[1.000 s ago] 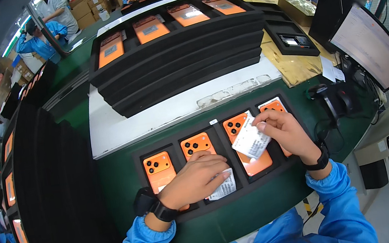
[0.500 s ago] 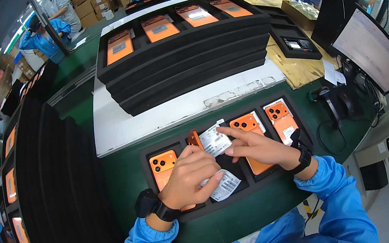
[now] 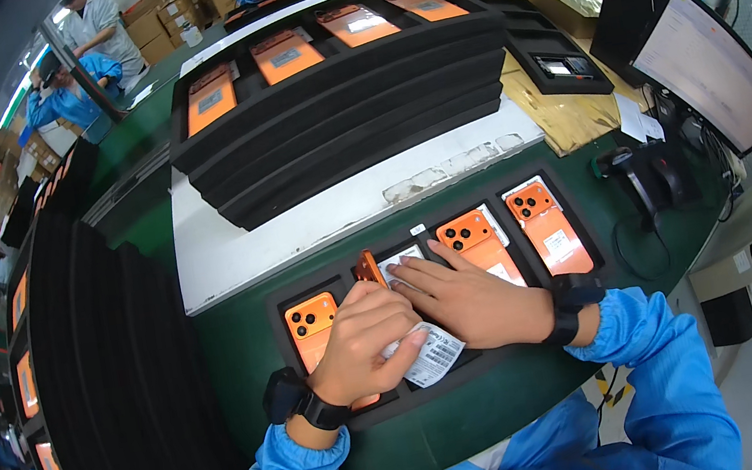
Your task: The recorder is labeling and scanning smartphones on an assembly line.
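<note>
In front of me lies a black foam tray (image 3: 592, 248) with orange phones in its slots: one at the left (image 3: 313, 320), one right of the middle (image 3: 471, 232) and one at the right end (image 3: 548, 231). My left hand (image 3: 365, 342) is closed around another orange phone (image 3: 366, 267), held on edge above the tray and mostly hidden by the fingers. A curled white label sheet (image 3: 437, 356) with printed barcodes sticks out by that thumb. Fingers outstretched, my right hand (image 3: 482, 305) lies flat over a white label (image 3: 403, 257) in the slot beside the held phone, covering most of it.
Behind the tray, a tall stack of black foam trays (image 3: 348, 113) with phones stands on a white board (image 3: 300, 244). Another stack (image 3: 114, 371) rises at the left. A barcode scanner (image 3: 645, 180), monitor (image 3: 712, 73) and label printer (image 3: 750, 262) are at the right. Co-workers sit farther back.
My right hand has turned palm down and come over the slot; the label it held up is now lying low beneath its fingers. My left hand keeps its grip on the phone.
</note>
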The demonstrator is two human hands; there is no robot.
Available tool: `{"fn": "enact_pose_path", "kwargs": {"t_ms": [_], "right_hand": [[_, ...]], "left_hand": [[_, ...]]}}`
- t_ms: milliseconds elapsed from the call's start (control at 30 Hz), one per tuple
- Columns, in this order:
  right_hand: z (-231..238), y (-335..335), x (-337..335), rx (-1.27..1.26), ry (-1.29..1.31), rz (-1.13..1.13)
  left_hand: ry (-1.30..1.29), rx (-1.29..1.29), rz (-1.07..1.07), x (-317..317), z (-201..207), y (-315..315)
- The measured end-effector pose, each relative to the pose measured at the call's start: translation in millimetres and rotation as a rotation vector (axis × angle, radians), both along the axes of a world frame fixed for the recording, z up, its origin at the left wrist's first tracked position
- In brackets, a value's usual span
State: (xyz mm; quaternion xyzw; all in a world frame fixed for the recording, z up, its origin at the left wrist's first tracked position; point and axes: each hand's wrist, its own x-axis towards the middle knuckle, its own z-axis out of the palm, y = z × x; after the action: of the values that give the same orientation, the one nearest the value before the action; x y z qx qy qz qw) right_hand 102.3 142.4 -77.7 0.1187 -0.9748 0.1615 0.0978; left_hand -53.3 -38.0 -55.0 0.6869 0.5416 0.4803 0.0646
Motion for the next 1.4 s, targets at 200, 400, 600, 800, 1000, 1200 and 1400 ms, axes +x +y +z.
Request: {"fn": "enact_pose_path", "kwargs": {"t_ms": [200,400,600,800,1000,1200,1400], "right_hand": [[-0.6,3.0,-5.1,0.031,0.056,-0.006],[25.4,28.2,-5.6,-0.457,0.114,-0.226],[45.3,37.2,11.7,-0.908,-0.171,-0.143],[46.3,13.7,-3.3,-1.011,-0.427,-0.085],[14.2,29.4,-8.1,-1.354,-0.297,-0.11],[11.9,23.9,-11.2,-1.378,-0.387,-0.223],[14.4,23.3,-5.8,-1.259,-0.445,-0.285]], "left_hand": [[-0.017,-0.02,0.004,2.2,2.5,2.2],[-0.116,-0.181,-0.013,5.9,-8.9,1.8],[-0.202,-0.337,-0.016,6.0,-12.9,4.3],[-0.582,-0.431,0.118,-13.2,-9.3,-2.5],[-0.672,-0.191,0.502,-87.8,-11.6,-18.9],[-0.415,-0.252,0.755,-104.4,-49.0,-30.0],[-0.407,-0.285,0.789,-102.5,-50.3,-28.0]]}}
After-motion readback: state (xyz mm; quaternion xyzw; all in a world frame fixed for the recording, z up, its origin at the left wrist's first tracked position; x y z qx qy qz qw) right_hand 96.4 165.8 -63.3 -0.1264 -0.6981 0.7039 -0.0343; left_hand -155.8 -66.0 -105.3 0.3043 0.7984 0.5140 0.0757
